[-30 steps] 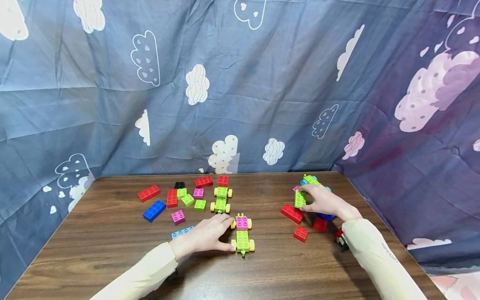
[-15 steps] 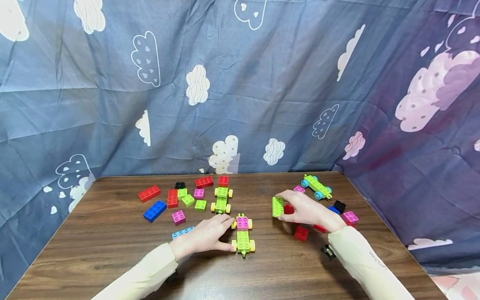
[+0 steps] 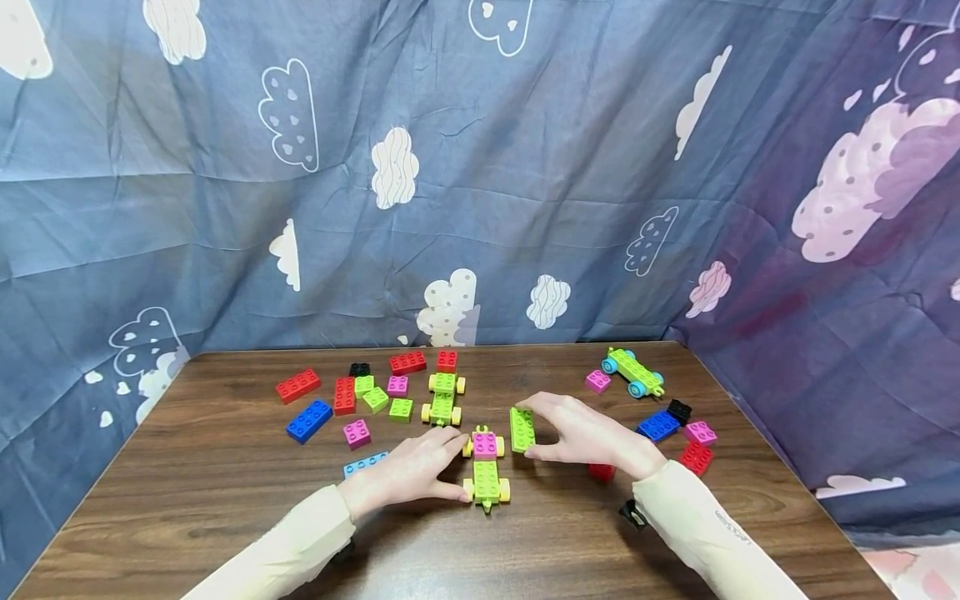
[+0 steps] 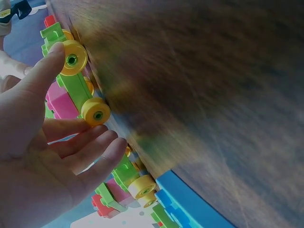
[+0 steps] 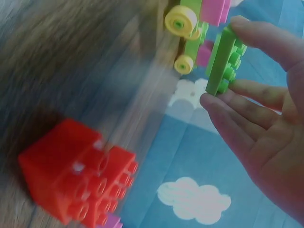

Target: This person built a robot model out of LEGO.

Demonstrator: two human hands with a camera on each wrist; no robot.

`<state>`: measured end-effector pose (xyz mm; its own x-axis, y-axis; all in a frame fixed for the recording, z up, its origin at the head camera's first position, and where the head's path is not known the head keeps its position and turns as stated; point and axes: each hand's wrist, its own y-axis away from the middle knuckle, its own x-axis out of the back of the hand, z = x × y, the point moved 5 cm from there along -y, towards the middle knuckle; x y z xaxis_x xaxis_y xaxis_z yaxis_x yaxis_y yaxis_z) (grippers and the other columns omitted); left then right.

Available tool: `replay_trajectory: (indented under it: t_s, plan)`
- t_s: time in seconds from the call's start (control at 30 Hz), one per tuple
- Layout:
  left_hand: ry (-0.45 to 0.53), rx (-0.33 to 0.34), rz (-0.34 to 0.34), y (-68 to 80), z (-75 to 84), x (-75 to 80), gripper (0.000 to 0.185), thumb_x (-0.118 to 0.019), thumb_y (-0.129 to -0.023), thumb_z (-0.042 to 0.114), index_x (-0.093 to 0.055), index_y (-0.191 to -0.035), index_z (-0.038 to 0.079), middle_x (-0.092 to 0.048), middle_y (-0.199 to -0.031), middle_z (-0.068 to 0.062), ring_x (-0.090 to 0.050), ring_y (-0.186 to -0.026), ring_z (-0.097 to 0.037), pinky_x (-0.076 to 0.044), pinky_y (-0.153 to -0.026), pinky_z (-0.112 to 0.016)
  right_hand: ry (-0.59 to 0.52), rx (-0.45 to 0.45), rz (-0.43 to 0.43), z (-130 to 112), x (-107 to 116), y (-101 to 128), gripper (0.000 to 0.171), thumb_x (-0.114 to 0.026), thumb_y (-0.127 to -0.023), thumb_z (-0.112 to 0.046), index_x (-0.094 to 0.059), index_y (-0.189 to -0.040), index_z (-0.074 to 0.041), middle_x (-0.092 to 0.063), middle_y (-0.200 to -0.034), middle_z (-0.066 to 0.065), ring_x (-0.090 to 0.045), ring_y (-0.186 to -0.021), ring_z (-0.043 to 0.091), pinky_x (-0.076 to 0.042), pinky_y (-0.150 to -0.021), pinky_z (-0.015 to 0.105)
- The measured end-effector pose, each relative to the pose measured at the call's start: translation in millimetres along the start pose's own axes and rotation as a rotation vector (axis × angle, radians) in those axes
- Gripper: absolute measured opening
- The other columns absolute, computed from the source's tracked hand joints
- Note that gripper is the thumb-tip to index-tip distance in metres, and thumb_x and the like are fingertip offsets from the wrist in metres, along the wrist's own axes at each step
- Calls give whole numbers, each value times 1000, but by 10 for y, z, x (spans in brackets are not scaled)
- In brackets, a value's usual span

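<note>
Right hand (image 3: pixel 592 437) pinches the green plate (image 3: pixel 522 429); left hand (image 3: pixel 408 473), fingers spread, steadies the wheeled car (image 3: pixel 485 468), which may roll under pressure.

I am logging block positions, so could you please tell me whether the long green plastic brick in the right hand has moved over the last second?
Yes. The long green plastic brick has travelled leftward, toward the pink-and-green wheeled toy car.

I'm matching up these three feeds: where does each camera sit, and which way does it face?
Head: worn high, looks forward and down at the table; both sleeves and hands show.
Left wrist: low beside the left hand, facing the wheeled toy car.
Right wrist: beside the right hand, facing its green brick.
All three share the car; head and right wrist share the brick.
</note>
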<state>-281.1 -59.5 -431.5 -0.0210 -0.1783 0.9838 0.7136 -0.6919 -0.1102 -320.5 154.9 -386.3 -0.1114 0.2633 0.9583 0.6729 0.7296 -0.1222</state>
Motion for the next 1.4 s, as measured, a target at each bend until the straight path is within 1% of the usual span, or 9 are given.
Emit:
replay_trajectory:
  t_s: [0.2,0.43,0.67,0.8,1.17,1.4]
  plan:
    - [4,9,-9,-3,-9,2,79,-71,-86,54,-53,-138,-1,-57,-136,-14,-58,-123,-25,-56,-95,-40,-15,16,-13,-112,-41,-53,58,-75,-86,-37,-57,-134,-9,-63,-130,4,-63,-117,17,-53,-99,38]
    - [9,7,-14,0,-14,-9,79,-70,-86,54,-52,-139,-1,-57,-136,-15,-58,-124,-25,-56,-95,-41,-27,40,-22,-194,-95,-94,58,-76,-86,-37,-57,-133,-10,-63,-130,2,-63,-116,16,-54,-98,36]
    - [7,-18,14,13,0,-5,77,-71,-86,52,-53,-137,-2,-58,-133,-14,-59,-121,-25,-57,-93,-40,-39,92,0,-267,-139,-137,56,-75,-87,-37,-58,-132,-9,-64,-129,3,-64,-115,17,-54,-97,36]
    - [8,-17,12,10,-1,-1,77,-71,-86,52,-53,-138,-2,-58,-133,-13,-59,-121,-25,-57,-93,-40,-55,105,-3,-297,-157,-161,56,-75,-87,-34,-58,-133,-7,-64,-129,5,-65,-113,17,-55,-96,37]
    - [16,-10,-13,12,4,-20,76,-70,-87,52,-53,-138,-2,-58,-134,-14,-59,-121,-25,-57,-93,-39,-76,88,-31,-322,-206,-186,56,-75,-87,-35,-58,-133,-10,-64,-129,2,-63,-116,14,-54,-98,35]
    - [6,-15,4,-2,-1,-1,77,-70,-87,52,-52,-138,-2,-58,-134,-14,-59,-121,-25,-57,-92,-40,-69,89,-35,-316,-185,-222,55,-76,-87,-35,-58,-132,-10,-64,-128,1,-63,-115,15,-54,-98,35]
